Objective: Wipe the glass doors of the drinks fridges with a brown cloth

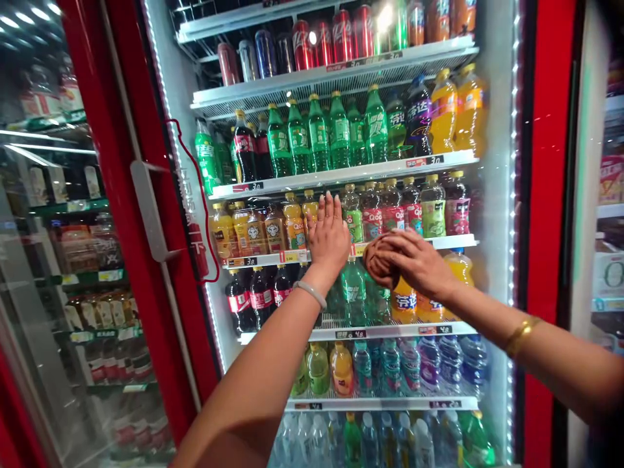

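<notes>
Bunched in my right hand [419, 260] is a brown cloth [383, 260], held in front of the shelf edge [448, 242] at the middle of a drinks fridge. My left hand [329, 234] is raised flat, its fingers pointing up and lying side by side, over the row of juice bottles [295, 221] just left of the cloth. Nothing shows in it. Whether its palm touches glass or bottles cannot be told. The two hands are apart.
Green bottles [319, 133] and red cans [342, 31] stand on the shelves above. Water bottles [390, 367] are lower down. At the left is a red door frame [127, 260] with a grey handle [149, 211]; another red frame [550, 195] stands at the right.
</notes>
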The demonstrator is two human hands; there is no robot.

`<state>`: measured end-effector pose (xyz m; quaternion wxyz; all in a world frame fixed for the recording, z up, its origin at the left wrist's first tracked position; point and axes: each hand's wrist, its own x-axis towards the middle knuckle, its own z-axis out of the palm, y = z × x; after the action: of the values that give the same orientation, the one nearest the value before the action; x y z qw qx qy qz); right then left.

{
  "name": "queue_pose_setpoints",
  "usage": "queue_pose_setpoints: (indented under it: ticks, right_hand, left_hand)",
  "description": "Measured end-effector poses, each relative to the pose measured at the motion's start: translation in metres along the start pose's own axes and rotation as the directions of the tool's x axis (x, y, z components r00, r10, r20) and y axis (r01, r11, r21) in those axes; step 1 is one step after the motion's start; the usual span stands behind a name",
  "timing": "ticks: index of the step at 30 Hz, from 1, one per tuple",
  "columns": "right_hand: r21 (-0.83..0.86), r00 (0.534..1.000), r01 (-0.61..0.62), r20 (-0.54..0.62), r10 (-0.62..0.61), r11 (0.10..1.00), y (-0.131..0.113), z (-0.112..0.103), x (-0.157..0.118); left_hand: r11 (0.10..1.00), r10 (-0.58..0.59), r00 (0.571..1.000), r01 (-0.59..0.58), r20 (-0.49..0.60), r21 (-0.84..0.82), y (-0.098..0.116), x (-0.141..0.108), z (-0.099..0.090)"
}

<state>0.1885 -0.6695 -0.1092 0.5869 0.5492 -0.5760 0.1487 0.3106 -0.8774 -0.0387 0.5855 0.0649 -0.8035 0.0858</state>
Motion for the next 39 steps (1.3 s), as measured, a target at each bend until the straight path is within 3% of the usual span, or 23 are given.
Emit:
queue_pose_setpoints:
  ticks: [4, 6, 8, 10, 13, 15, 17, 19, 21, 23, 25, 27, 30, 34, 36, 39]
  right_hand:
    - [-0.093, 0.955, -0.239, -0.202, 0.217, 0.967, 0.045, -0.009, 0.078]
    - [-0.088, 0.913, -0.335, -0.277, 0.3, 0.938, 0.045, -0.003, 0.12]
    - [-0.072, 0.903, -0.35, -0.291, 0.316, 0.934, 0.03, 0.007, 0.144]
    - [-0.061, 0.93, -0.284, -0.26, 0.259, 0.957, 0.008, 0.018, 0.141]
    - [-0.051, 0.964, -0.151, -0.229, 0.135, 0.987, -0.013, 0.025, 0.099]
    - [-0.07, 0.979, -0.075, -0.194, 0.06, 0.995, -0.009, 0.023, 0.069]
    - [-0.111, 0.991, -0.024, -0.133, 0.009, 0.993, 0.007, 0.015, 0.058]
    - [-0.155, 0.992, -0.071, -0.113, 0.054, 0.985, 0.026, 0.008, 0.071]
    - [-0.174, 0.965, -0.216, -0.185, 0.184, 0.961, 0.038, 0.005, 0.102]
    - [-0.152, 0.919, -0.337, -0.268, 0.29, 0.929, 0.037, 0.006, 0.137]
    - [-0.128, 0.916, -0.337, -0.273, 0.294, 0.933, 0.024, 0.01, 0.159]
    - [-0.128, 0.949, -0.259, -0.219, 0.227, 0.957, 0.008, 0.014, 0.159]
    - [-0.172, 0.984, -0.132, -0.143, 0.108, 0.976, -0.004, 0.011, 0.123]
    - [-0.26, 0.998, 0.033, -0.036, -0.044, 0.965, 0.013, -0.003, 0.085]
    - [-0.289, 0.999, -0.02, -0.049, 0.007, 0.957, 0.024, -0.007, 0.096]
    - [-0.273, 0.95, -0.279, -0.22, 0.222, 0.921, 0.03, -0.003, 0.134]
  left_hand:
    - [1.0, -0.009, 0.998, 0.01, -0.062, 0.014, -0.008, 0.03, 0.003]
    - [1.0, -0.002, 0.997, 0.003, -0.072, 0.017, -0.009, 0.031, 0.008]
    - [1.0, 0.007, 0.997, -0.006, -0.076, 0.014, -0.01, 0.028, 0.011]
    - [1.0, 0.01, 0.997, -0.009, -0.08, 0.008, -0.011, 0.024, 0.012]
    - [1.0, 0.025, 0.997, -0.024, -0.069, 0.004, -0.011, 0.022, 0.011]
    - [1.0, 0.028, 0.998, -0.029, -0.062, 0.0, -0.011, 0.022, 0.011]
    - [1.0, 0.023, 0.998, -0.024, -0.063, -0.01, -0.01, 0.023, 0.011]
    - [1.0, 0.021, 0.998, -0.022, -0.065, -0.015, -0.009, 0.024, 0.012]
    - [0.999, 0.029, 0.998, -0.03, -0.063, -0.019, -0.009, 0.023, 0.013]
    - [0.999, 0.036, 0.998, -0.037, -0.058, -0.03, -0.01, 0.023, 0.014]
    - [0.998, 0.036, 0.998, -0.038, -0.056, -0.041, -0.011, 0.023, 0.013]
    - [0.998, 0.032, 0.998, -0.035, -0.057, -0.047, -0.012, 0.022, 0.013]
    - [0.998, 0.043, 0.998, -0.045, -0.05, -0.054, -0.013, 0.021, 0.012]
    - [0.997, 0.052, 0.996, -0.055, -0.068, -0.051, -0.012, 0.02, 0.013]
    - [0.997, 0.052, 0.996, -0.055, -0.078, -0.049, -0.011, 0.02, 0.014]
    - [0.997, 0.051, 0.996, -0.055, -0.067, -0.056, -0.011, 0.02, 0.012]
